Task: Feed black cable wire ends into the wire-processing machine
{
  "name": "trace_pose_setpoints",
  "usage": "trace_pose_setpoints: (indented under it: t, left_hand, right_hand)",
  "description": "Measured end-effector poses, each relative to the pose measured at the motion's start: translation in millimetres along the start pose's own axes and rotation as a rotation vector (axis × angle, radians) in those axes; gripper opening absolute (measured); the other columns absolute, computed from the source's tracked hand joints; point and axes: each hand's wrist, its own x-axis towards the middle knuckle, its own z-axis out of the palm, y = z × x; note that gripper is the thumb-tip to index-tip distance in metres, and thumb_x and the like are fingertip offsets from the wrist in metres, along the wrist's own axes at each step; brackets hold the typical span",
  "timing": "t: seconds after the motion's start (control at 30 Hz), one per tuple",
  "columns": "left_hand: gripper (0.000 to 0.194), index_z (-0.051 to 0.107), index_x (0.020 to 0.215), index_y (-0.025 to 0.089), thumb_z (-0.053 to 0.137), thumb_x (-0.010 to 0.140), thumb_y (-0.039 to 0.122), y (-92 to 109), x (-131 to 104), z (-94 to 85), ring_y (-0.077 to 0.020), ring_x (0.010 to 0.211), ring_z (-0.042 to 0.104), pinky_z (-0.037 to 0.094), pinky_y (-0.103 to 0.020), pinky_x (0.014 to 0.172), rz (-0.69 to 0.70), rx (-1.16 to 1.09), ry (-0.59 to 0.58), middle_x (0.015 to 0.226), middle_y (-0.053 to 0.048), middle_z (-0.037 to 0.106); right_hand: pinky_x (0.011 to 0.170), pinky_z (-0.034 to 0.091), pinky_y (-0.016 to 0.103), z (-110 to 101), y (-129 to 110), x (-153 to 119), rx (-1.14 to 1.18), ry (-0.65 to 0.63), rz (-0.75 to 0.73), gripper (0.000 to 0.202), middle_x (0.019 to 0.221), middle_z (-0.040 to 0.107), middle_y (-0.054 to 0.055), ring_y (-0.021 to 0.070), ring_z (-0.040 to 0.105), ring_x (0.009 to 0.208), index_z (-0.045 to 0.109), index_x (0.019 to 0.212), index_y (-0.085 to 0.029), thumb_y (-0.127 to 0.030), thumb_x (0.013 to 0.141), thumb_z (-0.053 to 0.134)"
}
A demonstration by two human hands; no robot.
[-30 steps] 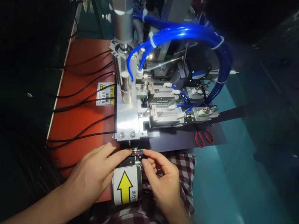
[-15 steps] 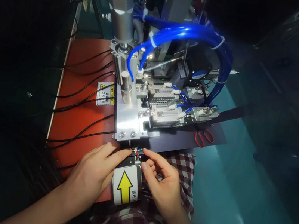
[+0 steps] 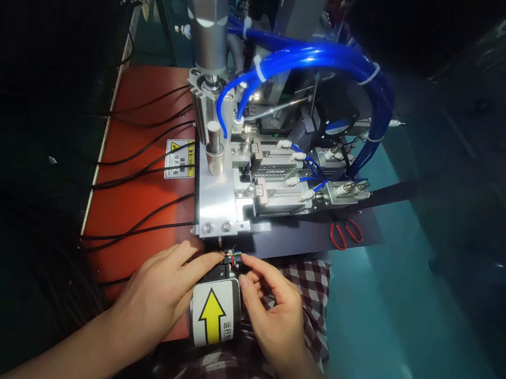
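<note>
Several thin coloured wires [image 3: 233, 255] lie at a small dark fixture at the machine's front edge, just above a white label with a yellow arrow [image 3: 212, 316]. From the left, my left hand [image 3: 161, 281] rests beside the fixture, thumb and fingers drawn together at the wires; what its fingertips pinch is too small to make out. On the other side is my right hand [image 3: 276, 302], its index fingertip touching the right end of the wires. The right thumb is lower and apart from the index finger, and nothing shows between them.
Behind the hands stands a metal machine plate [image 3: 217, 203] with cylinders and looping blue tubes [image 3: 322, 53]. Black cables cross a red-orange surface [image 3: 146, 134] on the left. Red-handled scissors [image 3: 346, 234] lie right. Checkered cloth [image 3: 315, 282] is below.
The view has shifted very slightly. Both hands keep nearly the same pose at the wires, with no clear change in what they touch.
</note>
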Motion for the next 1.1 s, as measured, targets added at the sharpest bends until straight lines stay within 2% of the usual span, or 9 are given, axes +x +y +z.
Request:
trace_pose_setpoints:
  t: [0.13,0.3,0.43,0.63,0.83,1.1]
  left_hand:
    - [0.03,0.061,0.11,0.016,0.041,0.087,0.012,0.1,0.2,-0.2,-0.0201,0.081,0.06,0.055,-0.032,0.069,-0.003,0.001,-0.007,0.092,-0.01,0.06]
    - [0.03,0.062,0.109,0.014,0.041,0.087,0.011,0.4,0.2,-0.5,-0.02,0.08,0.06,0.055,-0.031,0.068,0.006,0.008,-0.002,0.09,-0.01,0.06]
    - [0.031,0.062,0.109,0.013,0.041,0.087,0.011,0.2,-0.3,-0.5,-0.0204,0.079,0.06,0.055,-0.032,0.067,0.012,0.008,-0.007,0.089,-0.01,0.06]
    - [0.03,0.063,0.108,0.013,0.04,0.088,0.013,0.3,-0.7,-0.2,-0.0207,0.08,0.06,0.055,-0.032,0.068,0.006,0.026,0.003,0.087,-0.01,0.06]
    - [0.03,0.063,0.109,0.013,0.04,0.088,0.014,1.1,-1.0,0.6,-0.0212,0.08,0.06,0.055,-0.033,0.068,-0.001,0.016,0.0,0.087,-0.01,0.06]
    - [0.03,0.063,0.107,0.013,0.041,0.087,0.011,1.2,-0.5,1.2,-0.0203,0.077,0.06,0.055,-0.032,0.065,-0.005,0.024,0.006,0.085,-0.01,0.06]
  right_hand:
    - [0.058,0.048,0.025,-0.7,-1.8,2.1,-0.002,0.013,-0.005,0.023,0.075,0.062,0.002,0.0128,0.055,0.063,0.065,0.104,-0.019,-0.017,0.083,0.056]
    - [0.052,0.044,0.023,2.2,-1.1,15.9,0.079,0.019,0.061,0.009,0.065,0.057,0.0,0.0111,0.051,0.055,0.064,0.087,-0.016,-0.021,0.081,0.059]
    - [0.05,0.04,0.022,4.3,-0.7,25.3,0.059,0.003,0.038,0.007,0.062,0.054,-0.001,0.0105,0.048,0.054,0.059,0.077,-0.016,-0.022,0.082,0.057]
    - [0.053,0.038,0.024,1.7,-5.3,24.8,-0.092,-0.059,-0.061,0.009,0.067,0.052,-0.001,0.0109,0.047,0.056,0.054,0.078,-0.017,-0.02,0.086,0.051]
    - [0.057,0.039,0.025,-0.6,-6.9,27.3,-0.147,-0.093,-0.124,0.008,0.071,0.051,0.0,0.0126,0.048,0.061,0.052,0.081,-0.018,-0.019,0.087,0.047]
    - [0.057,0.038,0.025,-1.7,-8.3,31.4,-0.171,-0.115,-0.111,0.011,0.069,0.049,-0.001,0.0122,0.047,0.06,0.049,0.078,-0.019,-0.021,0.088,0.046]
